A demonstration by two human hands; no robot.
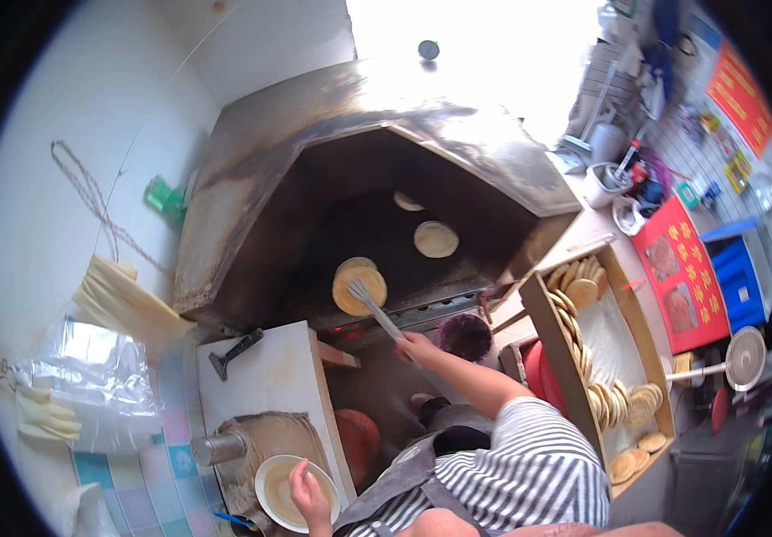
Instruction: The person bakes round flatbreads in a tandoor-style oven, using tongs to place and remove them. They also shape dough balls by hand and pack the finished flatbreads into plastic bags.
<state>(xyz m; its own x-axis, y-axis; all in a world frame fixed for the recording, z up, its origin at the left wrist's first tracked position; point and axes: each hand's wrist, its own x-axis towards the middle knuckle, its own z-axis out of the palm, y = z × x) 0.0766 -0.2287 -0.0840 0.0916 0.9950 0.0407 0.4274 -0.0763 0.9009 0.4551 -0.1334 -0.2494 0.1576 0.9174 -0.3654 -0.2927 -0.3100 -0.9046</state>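
My right hand (416, 347) grips the handle of a slotted metal turner (378, 310). Its slotted head rests on or just above a round golden flatbread (352, 301) near the oven's front edge; another round partly shows behind that one. Deeper inside the dark, open-fronted oven (278, 221) lie a pale flatbread (436, 239) and a partly hidden flatbread (408, 201). Over a white bowl (266, 500) of pale liquid is my left hand (310, 493), fingers loosely extended and nothing visible in them. The bowl sits on a white worktop (265, 376).
A scraper (235, 354) and a metal canister (218, 448) lie on the worktop. To the right stands a wooden tray (617, 335) with many flatbreads. A purple-rimmed bucket (464, 337) is below the oven front, and a red stool (357, 436) is under the worktop.
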